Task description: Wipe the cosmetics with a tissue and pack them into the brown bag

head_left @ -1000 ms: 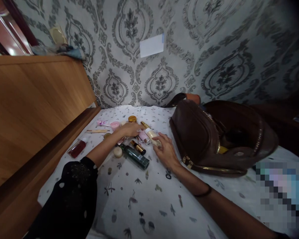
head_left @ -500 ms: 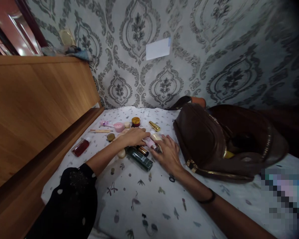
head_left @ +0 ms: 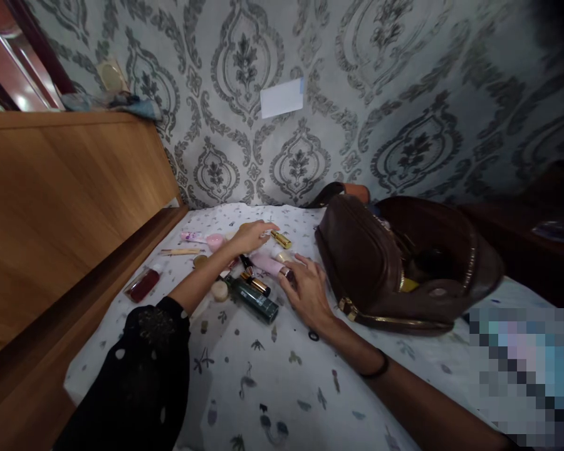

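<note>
My left hand [head_left: 252, 238] reaches over the small items with fingers stretched out, its fingertips beside a small gold tube [head_left: 282, 239]. Lying low on the sheet, my right hand [head_left: 309, 289] has its fingers spread; they rest against the silver-capped end of a pink tube [head_left: 267, 264]. A cream-coloured item [head_left: 283, 257] lies just beyond the right fingers. Between the two arms are a dark green bottle [head_left: 254, 299] and a black tube with gold bands [head_left: 255, 284]. Part of a pink round jar [head_left: 215, 242] shows behind my left wrist, and other small items there are hidden.
A brown leather bag [head_left: 357, 250] stands unzipped at the right. A red bottle [head_left: 142, 285], a thin wooden stick [head_left: 182, 252] and a pink-white tube [head_left: 192, 237] lie left. The wooden board [head_left: 75, 188] borders the left side; a patterned wall [head_left: 296, 163] rises behind.
My left hand has moved away from the pink tube, up towards the gold tube. My right hand stays by the pink tube's capped end. The whole view has shifted slightly.
</note>
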A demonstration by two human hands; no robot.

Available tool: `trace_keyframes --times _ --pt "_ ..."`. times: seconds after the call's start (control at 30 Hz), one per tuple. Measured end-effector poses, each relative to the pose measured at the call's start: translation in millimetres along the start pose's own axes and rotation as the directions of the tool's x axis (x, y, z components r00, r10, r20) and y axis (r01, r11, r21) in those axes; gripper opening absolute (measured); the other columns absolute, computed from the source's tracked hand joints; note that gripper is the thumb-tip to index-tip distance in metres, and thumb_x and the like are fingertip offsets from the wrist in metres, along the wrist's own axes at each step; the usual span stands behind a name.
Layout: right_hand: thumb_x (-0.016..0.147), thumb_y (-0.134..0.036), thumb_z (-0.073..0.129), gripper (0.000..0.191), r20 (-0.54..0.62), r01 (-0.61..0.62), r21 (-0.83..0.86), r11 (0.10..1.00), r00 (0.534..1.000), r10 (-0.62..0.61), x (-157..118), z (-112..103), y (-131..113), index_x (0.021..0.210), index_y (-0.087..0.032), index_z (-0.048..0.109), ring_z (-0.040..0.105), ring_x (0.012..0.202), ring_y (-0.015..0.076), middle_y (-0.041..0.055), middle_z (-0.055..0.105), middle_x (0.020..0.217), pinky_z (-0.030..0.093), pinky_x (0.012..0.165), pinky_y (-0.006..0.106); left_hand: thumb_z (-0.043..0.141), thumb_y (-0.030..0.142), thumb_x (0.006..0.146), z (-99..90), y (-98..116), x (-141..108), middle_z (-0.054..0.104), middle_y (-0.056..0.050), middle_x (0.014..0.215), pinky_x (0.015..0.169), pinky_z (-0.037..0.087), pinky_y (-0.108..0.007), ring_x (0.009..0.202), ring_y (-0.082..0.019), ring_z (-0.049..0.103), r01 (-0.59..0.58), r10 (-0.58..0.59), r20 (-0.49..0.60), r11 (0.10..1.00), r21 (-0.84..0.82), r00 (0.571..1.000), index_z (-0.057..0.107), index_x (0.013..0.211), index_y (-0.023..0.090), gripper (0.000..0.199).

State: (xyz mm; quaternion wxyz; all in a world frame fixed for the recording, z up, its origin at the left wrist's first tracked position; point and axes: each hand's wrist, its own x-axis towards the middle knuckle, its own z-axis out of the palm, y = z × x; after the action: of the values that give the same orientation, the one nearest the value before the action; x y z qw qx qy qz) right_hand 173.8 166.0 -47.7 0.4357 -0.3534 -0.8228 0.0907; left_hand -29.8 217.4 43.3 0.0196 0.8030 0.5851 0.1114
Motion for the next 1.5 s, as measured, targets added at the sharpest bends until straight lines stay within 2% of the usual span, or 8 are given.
trace_keyframes --times 0.17,0.33,0.6,0.8,0.9,1.1,1.37,1.5 --pt "0.095 -0.035 0.046 0.028 -0.003 -0.008 0.038 0.999 1.0 0.009 1 -3 -3 0.104 -0.018 0.067 0.055 0.12 0.0346 0.0143 0.072 0.105 0.033 0.105 0.057 0.054 0.008 0.083 17.0 19 25 0.063 -0.004 0.116 0.089 0.049 -0.032 0.106 -0.024 0.065 0.016 -0.022 0.079 0.997 0.07 0.997 0.066 0.124 0.034 0.05" --pt "0.09 -0.036 0.05 0.028 -0.036 -0.093 0.198 0.976 0.994 0.102 2 -5 -5 0.101 -0.017 0.066 0.062 0.099 0.0312 0.0142 0.071 0.099 0.042 0.097 0.05 0.062 0.018 0.09 14.0 13 28 0.064 -0.006 0.114 0.09 0.051 -0.039 0.103 -0.023 0.064 0.097 -0.103 0.072 0.992 0.086 0.992 0.07 0.104 0.021 0.017" --pt "0.097 -0.05 0.04 0.041 -0.117 -0.253 0.357 0.899 0.943 0.312 4 -11 2 0.101 -0.016 0.063 0.06 0.071 0.0222 0.0063 0.065 0.079 0.047 0.067 0.033 0.049 0.018 0.094 8.6 -14 -23 0.069 -0.006 0.11 0.094 0.048 -0.033 0.106 -0.021 0.063 0.216 -0.235 -0.204 0.97 -0.111 0.95 0.065 0.106 0.019 0.019" --pt "0.093 -0.056 0.041 0.047 -0.206 -0.304 0.453 0.838 0.879 0.43 7 -6 18 0.107 -0.015 0.06 0.06 0.088 0.0248 0.0102 0.067 0.096 0.049 0.082 0.038 0.04 0.034 0.098 11.6 -28 -67 0.069 -0.005 0.09 0.074 0.05 -0.031 0.083 -0.021 0.063 0.254 -0.356 -0.365 0.92 -0.298 0.86 0.062 0.101 0.017 0.029" --pt "0.09 -0.059 0.045 0.05 -0.194 -0.328 0.484 0.812 0.864 0.464 8 -1 25 0.108 -0.015 0.061 0.06 0.088 0.026 0.0107 0.066 0.095 0.049 0.081 0.04 0.044 0.033 0.094 18.0 -27 -82 0.07 -0.005 0.091 0.076 0.05 -0.032 0.086 -0.022 0.063 0.205 -0.327 -0.353 0.917 -0.341 0.877 0.064 0.097 0.018 0.025" --pt "0.088 -0.059 0.05 0.046 -0.136 -0.317 0.542 0.778 0.881 0.453 8 2 27 0.104 -0.017 0.064 0.062 0.084 0.0243 0.008 0.067 0.091 0.05 0.078 0.038 0.054 0.028 0.089 30.2 -3 -95 0.073 -0.004 0.108 0.09 0.052 -0.034 0.101 -0.023 0.066 0.029 -0.149 -0.284 0.922 -0.386 0.947 0.068 0.104 0.023 0.022" --pt "0.092 -0.051 0.053 0.043 -0.137 -0.199 0.574 0.794 0.933 0.333 6 -4 3 0.118 -0.017 0.06 0.064 0.098 0.024 0.0117 0.068 0.109 0.053 0.086 0.037 0.042 0.032 0.1 2.3 44 -109 0.067 -0.01 0.112 0.097 0.049 -0.039 0.108 -0.023 0.062 -0.01 -0.207 -0.527 0.925 -0.379 0.824 0.059 0.114 0.019 0.025" --pt "0.09 -0.043 0.056 0.039 -0.082 -0.137 0.564 0.814 0.972 0.221 -1 -8 -15 0.12 -0.018 0.062 0.066 0.096 0.0246 0.0112 0.07 0.108 0.055 0.086 0.039 0.041 0.03 0.102 2.9 91 -106 0.062 -0.014 0.13 0.108 0.045 -0.039 0.125 -0.022 0.057 -0.194 -0.005 -0.604 0.945 -0.264 0.797 0.051 0.129 0.019 0.031"
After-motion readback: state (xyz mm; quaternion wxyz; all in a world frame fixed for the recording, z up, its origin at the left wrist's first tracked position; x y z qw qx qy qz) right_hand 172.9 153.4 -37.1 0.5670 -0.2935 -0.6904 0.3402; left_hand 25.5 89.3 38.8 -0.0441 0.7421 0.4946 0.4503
